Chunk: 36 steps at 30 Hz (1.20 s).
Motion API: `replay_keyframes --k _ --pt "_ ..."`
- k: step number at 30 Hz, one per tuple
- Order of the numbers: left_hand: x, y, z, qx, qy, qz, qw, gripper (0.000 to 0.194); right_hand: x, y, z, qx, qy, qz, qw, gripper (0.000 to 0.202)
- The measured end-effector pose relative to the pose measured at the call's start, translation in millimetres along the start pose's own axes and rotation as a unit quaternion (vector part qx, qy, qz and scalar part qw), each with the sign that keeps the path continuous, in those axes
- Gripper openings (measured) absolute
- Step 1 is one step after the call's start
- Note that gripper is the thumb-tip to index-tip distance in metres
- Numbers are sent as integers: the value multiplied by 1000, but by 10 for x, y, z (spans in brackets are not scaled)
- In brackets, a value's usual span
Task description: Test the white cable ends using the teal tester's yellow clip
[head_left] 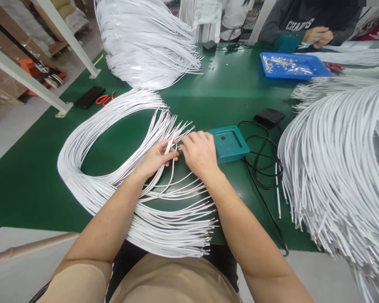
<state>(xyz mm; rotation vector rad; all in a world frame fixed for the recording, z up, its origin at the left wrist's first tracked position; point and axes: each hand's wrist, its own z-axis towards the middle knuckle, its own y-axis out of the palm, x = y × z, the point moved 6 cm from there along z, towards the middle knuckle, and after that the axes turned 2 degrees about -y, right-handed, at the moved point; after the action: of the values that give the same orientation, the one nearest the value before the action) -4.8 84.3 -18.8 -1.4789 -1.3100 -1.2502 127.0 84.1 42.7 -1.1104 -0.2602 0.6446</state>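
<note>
My left hand (159, 158) is closed round a few white cables (168, 152), whose ends stick up past the fingers. Close on its right, my right hand (199, 151) has its fingers bent near those cable ends; what sits under its fingertips is hidden. A large looped bundle of white cables (69, 153) lies to the left, with one set of tipped ends fanned beyond my hands and the other set nearer my body. Just right of my right hand stands a teal box (230, 143) with a recessed top and a small dark spot in it.
A black cord (255, 168) coils beside a black adapter (269, 118). Big cable bundles stand at the right (331, 168) and at the back (145, 42). Orange scissors (104, 99), a dark phone (89, 97) and a blue tray (293, 73) of small parts lie farther off. A co-worker's hands (318, 37) show behind.
</note>
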Motion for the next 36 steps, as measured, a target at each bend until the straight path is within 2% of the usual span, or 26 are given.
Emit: replay_keyframes --k 2,4,8,20,26,28,32,34,36 --pt "9 -2 -1 15 1 38 999 43 130 -8 6 -8 22 -22 999 23" --pt "11 2 -1 18 0 57 998 45 230 43 4 -46 30 -26 998 21" --pt "5 -4 0 26 -2 76 997 46 305 117 -12 -91 23 -8 996 17" --pt "-50 -13 52 58 -23 122 991 43 329 116 18 -64 35 7 997 18" --pt "-82 5 65 61 -28 141 988 42 313 72 -7 -71 38 1 997 16" --pt "-75 10 58 64 -32 133 988 43 370 6 -26 -40 66 -6 997 15" --pt "-41 29 40 57 -30 129 989 43 622 -102 -111 45 204 -51 977 32" --pt "-36 28 35 48 -29 129 990 41 693 -80 -135 48 229 -63 970 38" --pt "-46 4 34 42 -31 126 991 41 714 -51 -137 41 224 -65 971 39"
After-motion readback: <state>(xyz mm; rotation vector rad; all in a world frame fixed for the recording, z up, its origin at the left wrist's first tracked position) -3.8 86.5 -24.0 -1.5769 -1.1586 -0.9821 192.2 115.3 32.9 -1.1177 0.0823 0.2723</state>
